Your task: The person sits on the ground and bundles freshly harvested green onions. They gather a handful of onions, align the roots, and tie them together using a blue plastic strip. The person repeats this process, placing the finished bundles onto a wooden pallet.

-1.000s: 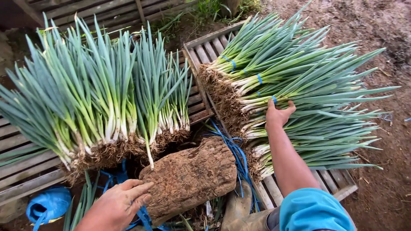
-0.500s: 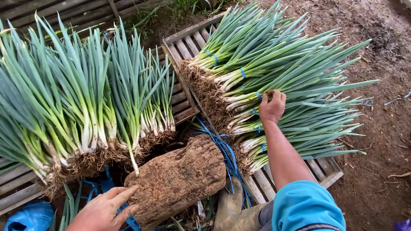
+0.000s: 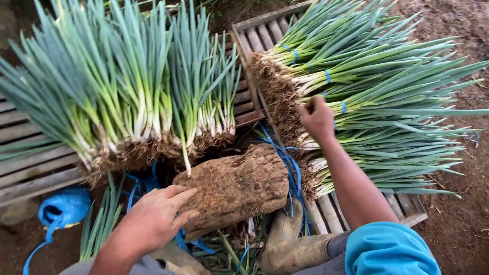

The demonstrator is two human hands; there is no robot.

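Note:
My right hand (image 3: 317, 118) reaches onto a stack of green onion bundles (image 3: 387, 86) tied with blue bands, lying on a wooden slatted pallet (image 3: 254, 38). Its fingers are curled down over the white stalks of one bundle near the root ends. My left hand (image 3: 153, 221) lies with fingers apart, its fingertips touching the left end of a brown, rough log (image 3: 237, 186). It holds nothing. A big pile of loose green onions (image 3: 117, 86) with muddy roots lies on another pallet (image 3: 30, 168) to the left.
Blue strings (image 3: 293, 168) hang between the log and the right pallet. A blue bundle of twine (image 3: 63, 206) lies at lower left. A muddy boot (image 3: 293, 247) stands below the log. Bare dirt ground (image 3: 458, 214) is on the right.
My right hand slid from the leafy middle of the bundles toward the root ends and curled its fingers shut. My left hand stayed beside the log.

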